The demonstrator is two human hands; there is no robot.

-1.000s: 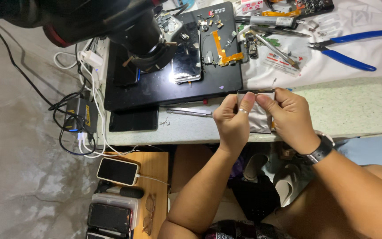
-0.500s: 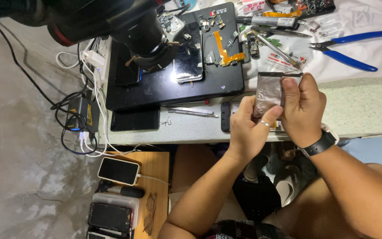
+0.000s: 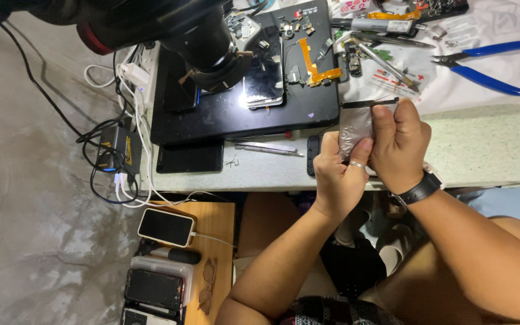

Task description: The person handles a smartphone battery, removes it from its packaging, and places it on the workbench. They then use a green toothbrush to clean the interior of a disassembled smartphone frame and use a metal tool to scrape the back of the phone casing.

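Both of my hands hold a flat silver-grey phone battery (image 3: 355,125) with a black strip along its top edge, over the front edge of the bench. My left hand (image 3: 339,174), with a ring on one finger, pinches its lower part. My right hand (image 3: 398,144), with a black watch on the wrist, grips its right side and top. A small black object (image 3: 313,154) lies on the bench just left of my left hand. A pair of metal tweezers (image 3: 269,146) lies further left.
A black work mat (image 3: 236,114) carries an opened phone (image 3: 264,81), an orange flex cable (image 3: 315,63) and small parts under a microscope (image 3: 170,30). Blue-handled pliers (image 3: 482,60) lie at the right. Cables and a charger (image 3: 115,153) hang at the left; a wooden stool (image 3: 212,241) holds phones.
The battery was edge-on between my hands a second ago; it now stands upright with its flat face to me. Both hands have shifted slightly right and up.
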